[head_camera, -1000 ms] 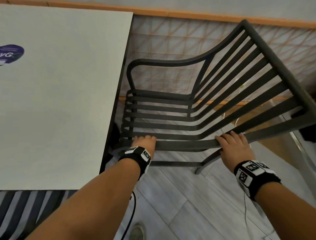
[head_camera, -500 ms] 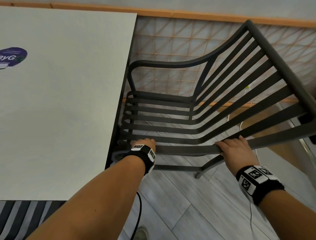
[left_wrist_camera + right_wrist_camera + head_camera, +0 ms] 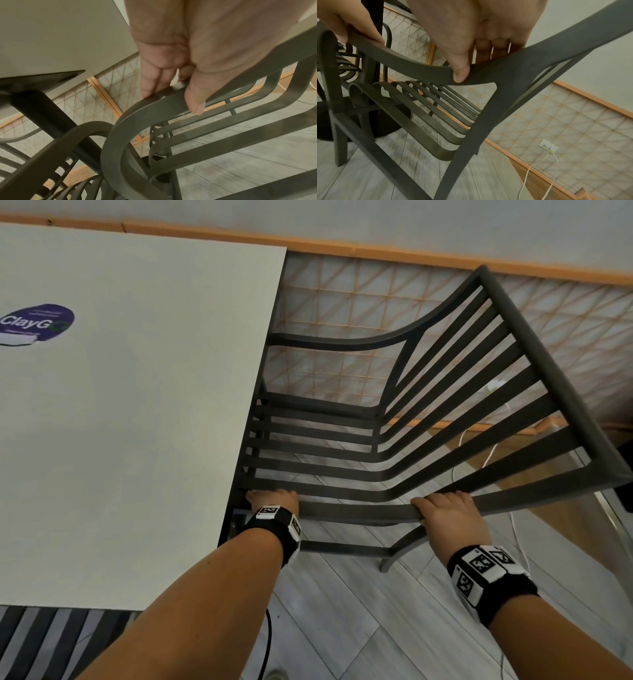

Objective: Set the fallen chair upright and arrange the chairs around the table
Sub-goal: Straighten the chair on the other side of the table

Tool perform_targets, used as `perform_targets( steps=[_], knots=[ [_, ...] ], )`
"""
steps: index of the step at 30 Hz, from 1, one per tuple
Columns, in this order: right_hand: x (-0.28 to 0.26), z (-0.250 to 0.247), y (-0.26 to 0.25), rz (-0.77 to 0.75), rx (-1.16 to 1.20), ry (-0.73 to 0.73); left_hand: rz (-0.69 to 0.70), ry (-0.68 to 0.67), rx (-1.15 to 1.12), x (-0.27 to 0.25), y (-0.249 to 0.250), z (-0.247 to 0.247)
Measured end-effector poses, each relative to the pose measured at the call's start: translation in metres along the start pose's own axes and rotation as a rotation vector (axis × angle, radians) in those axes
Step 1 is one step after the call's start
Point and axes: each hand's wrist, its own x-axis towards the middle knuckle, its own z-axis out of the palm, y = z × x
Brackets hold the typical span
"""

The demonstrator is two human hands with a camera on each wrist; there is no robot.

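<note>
Both my forearms are bare, no sleeves. Each wrist has a chunky black band: the left wrist band (image 3: 278, 523) and right wrist band (image 3: 488, 578) both carry white tiles printed with black square marker patterns.

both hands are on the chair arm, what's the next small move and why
Probably slide the chair a little further in toward the table. It already stands upright facing the table, its seat front at the table edge, and the left hand and right hand both grip its near armrest, so a small push should seat it.
</note>
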Motion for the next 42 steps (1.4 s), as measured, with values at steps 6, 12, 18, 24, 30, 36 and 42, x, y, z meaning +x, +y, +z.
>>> perform_targets(
  steps=[6, 12, 18, 24, 30, 36, 42],
  knots=[
    [0.01, -0.004, 0.003, -0.003, 0.002, -0.015, 0.03, 0.047, -0.016, 0.005, -0.001, -0.004],
    [0.004, -0.002, 0.001, 0.013, 0.033, 0.009, 0.018, 0.02, -0.022, 0.006, -0.001, -0.004],
    [0.001, -0.004, 0.008, -0.028, 0.035, -0.012, 0.026, 0.033, -0.024, 0.001, 0.001, -0.003],
    [-0.001, -0.002, 0.011, -0.022, 0.059, -0.012, 0.028, 0.028, -0.027, -0.001, 0.004, -0.001],
    [-0.001, -0.002, 0.008, 0.015, 0.05, -0.008, 0.025, 0.107, -0.034, -0.011, 0.002, 0.012],
    [-0.028, 0.009, -0.015, 0.066, 0.023, -0.042, 0.079, 0.105, -0.157, -0.057, 0.006, 0.023],
    [-0.072, 0.001, -0.066, -0.015, 0.119, -0.149, 0.276, 0.157, -0.096, -0.153, 0.005, -0.019]
  ],
)
